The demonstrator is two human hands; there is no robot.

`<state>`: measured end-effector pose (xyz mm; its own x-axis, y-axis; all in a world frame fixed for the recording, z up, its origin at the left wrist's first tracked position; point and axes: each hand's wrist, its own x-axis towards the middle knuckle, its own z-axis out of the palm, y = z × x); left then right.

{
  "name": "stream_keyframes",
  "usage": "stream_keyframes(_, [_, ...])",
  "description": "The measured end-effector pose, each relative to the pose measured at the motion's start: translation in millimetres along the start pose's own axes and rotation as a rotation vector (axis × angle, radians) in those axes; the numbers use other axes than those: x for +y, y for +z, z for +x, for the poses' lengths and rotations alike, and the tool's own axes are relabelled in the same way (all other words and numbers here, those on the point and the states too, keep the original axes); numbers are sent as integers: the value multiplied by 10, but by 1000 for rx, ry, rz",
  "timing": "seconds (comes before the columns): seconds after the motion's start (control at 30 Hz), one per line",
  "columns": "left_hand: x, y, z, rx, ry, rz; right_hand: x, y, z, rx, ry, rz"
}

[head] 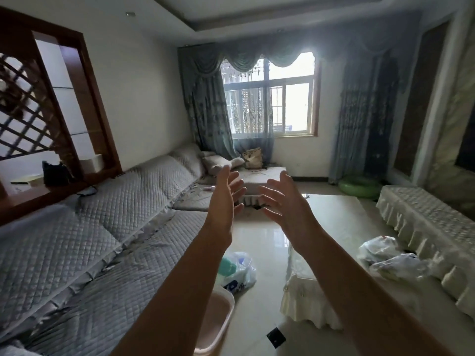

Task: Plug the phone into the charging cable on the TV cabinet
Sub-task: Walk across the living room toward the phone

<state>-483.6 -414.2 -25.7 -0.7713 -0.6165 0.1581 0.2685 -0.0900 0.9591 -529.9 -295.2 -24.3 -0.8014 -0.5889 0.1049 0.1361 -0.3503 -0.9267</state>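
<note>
My left hand [226, 199] and my right hand [285, 201] are both stretched out in front of me at chest height, palms facing each other, fingers spread and holding nothing. The TV cabinet [421, 214], draped in a cream frilled cover, runs along the right wall. No phone or charging cable can be made out on it from here. A small dark flat object [276, 337] lies on the floor below my right arm; I cannot tell what it is.
A long grey quilted sofa [90, 240] fills the left side. A covered coffee table [331, 253] stands in the middle. Plastic bags [390, 255] lie by the cabinet and another bag [239, 271] by a pink bin [218, 325]. A green swim ring [359, 187] sits near the curtains.
</note>
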Motion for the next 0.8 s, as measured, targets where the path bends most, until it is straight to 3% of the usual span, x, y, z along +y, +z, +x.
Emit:
stream_keyframes(0.3, [-244, -30, 889, 4, -43, -25, 172, -278, 959, 90, -7, 22])
stream_keyframes(0.8, [-643, 374, 2561, 189, 6, 134, 531, -576, 3071, -166, 73, 89])
